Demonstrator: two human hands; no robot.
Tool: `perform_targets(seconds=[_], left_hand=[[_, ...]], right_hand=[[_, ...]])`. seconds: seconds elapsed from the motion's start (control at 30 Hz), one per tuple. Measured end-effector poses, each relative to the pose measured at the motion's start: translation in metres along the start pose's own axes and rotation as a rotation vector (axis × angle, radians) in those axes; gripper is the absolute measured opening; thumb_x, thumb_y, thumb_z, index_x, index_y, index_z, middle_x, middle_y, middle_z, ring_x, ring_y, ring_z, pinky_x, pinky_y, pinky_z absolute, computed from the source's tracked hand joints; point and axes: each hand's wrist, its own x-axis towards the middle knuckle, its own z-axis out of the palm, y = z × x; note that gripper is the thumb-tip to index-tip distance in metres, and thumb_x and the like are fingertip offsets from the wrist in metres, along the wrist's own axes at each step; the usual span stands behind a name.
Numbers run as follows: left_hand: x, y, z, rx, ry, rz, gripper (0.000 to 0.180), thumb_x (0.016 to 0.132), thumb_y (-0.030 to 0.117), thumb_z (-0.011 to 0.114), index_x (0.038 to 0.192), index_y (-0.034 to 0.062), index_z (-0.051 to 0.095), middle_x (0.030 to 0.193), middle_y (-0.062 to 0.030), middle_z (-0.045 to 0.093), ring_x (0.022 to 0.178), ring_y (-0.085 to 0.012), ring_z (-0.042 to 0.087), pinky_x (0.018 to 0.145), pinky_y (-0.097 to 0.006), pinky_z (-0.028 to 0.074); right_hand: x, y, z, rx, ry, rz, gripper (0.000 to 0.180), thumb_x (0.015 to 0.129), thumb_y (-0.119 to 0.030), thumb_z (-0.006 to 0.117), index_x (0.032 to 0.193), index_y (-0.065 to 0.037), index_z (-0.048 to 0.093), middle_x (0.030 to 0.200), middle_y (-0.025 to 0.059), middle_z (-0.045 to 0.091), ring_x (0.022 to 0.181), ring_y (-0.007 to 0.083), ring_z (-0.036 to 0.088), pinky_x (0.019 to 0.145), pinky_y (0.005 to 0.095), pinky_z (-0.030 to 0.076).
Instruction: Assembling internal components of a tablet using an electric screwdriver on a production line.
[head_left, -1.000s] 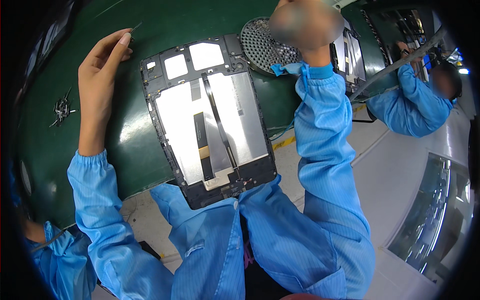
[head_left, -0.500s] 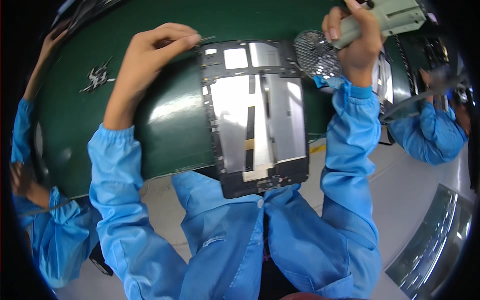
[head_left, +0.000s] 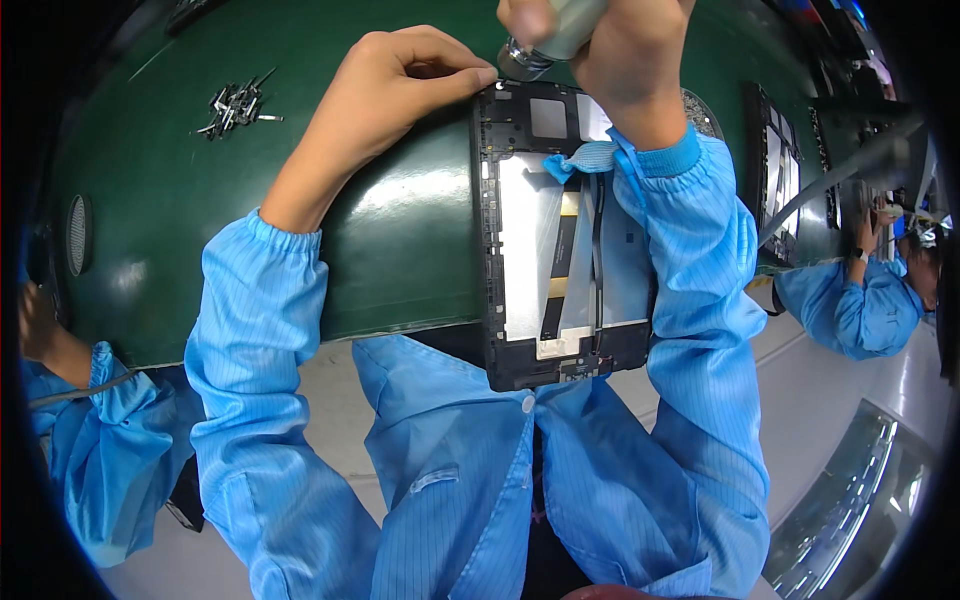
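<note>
An opened tablet screen assembly, black-framed with silvery inner plates, lies before me, its near end reaching past the table's front edge. At its far left corner, the thumb and fingers of my left hand are pinched together; whatever they hold is too small to make out. My right hand grips a pale green heat gun, partly cut off by the upper edge. Its metal nozzle is close to that same corner, beside my left fingertips. My right forearm hides part of the tablet's right side.
A pile of small black and silver pieces lies on the green table at left. Part of a round faceted dish shows behind my right wrist. Another tablet assembly stands farther right. Co-workers in blue sit at both sides.
My right hand has brought the heat gun leftward from above the round dish to the tablet's far left corner. The tablet and my left hand appear farther right in the picture.
</note>
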Motion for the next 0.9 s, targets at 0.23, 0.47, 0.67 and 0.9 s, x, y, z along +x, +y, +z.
perform_targets(seconds=[0.23, 0.47, 0.67, 0.9], left_hand=[[-0.001, -0.006, -0.005, 0.069, 0.012, 0.028, 0.020, 0.091, 0.013, 0.073, 0.103, -0.0034, 0.077, 0.095, -0.0073, 0.072, 0.086, -0.0143, 0.066, 0.082, -0.028, 0.052], [-0.002, -0.005, -0.009, 0.119, -0.006, 0.018, 0.023, 0.093, 0.014, 0.071, 0.106, -0.0039, 0.075, 0.098, -0.0083, 0.072, 0.089, -0.0152, 0.066, 0.088, -0.029, 0.051], [-0.002, 0.017, -0.009, -0.056, -0.032, -0.054, 0.019, 0.089, 0.012, 0.074, 0.097, -0.0055, 0.076, 0.088, -0.0116, 0.074, 0.080, -0.0162, 0.067, 0.074, -0.030, 0.052], [-0.004, 0.018, -0.009, -0.049, -0.019, -0.048, 0.019, 0.089, 0.012, 0.074, 0.096, -0.0062, 0.076, 0.087, -0.0116, 0.073, 0.079, -0.0164, 0.066, 0.074, -0.030, 0.052]], right_hand=[[-0.002, 0.016, 0.006, -0.005, 0.002, -0.006, 0.021, 0.097, -0.014, 0.060, 0.100, 0.007, 0.064, 0.085, 0.0137, 0.068, 0.047, 0.0135, 0.056, 0.045, 0.0270, 0.046], [-0.003, 0.021, 0.010, -0.048, -0.045, 0.002, 0.025, 0.098, -0.020, 0.058, 0.096, 0.004, 0.063, 0.081, 0.0118, 0.067, 0.046, 0.0128, 0.055, 0.046, 0.0266, 0.046], [-0.004, 0.024, 0.009, -0.056, -0.014, -0.006, 0.027, 0.098, -0.022, 0.059, 0.095, 0.004, 0.063, 0.082, 0.0124, 0.066, 0.046, 0.0130, 0.055, 0.044, 0.0271, 0.046], [-0.004, 0.025, 0.011, -0.047, 0.012, -0.019, 0.027, 0.098, -0.023, 0.060, 0.096, 0.004, 0.063, 0.084, 0.0136, 0.066, 0.046, 0.0134, 0.055, 0.043, 0.0273, 0.045]])
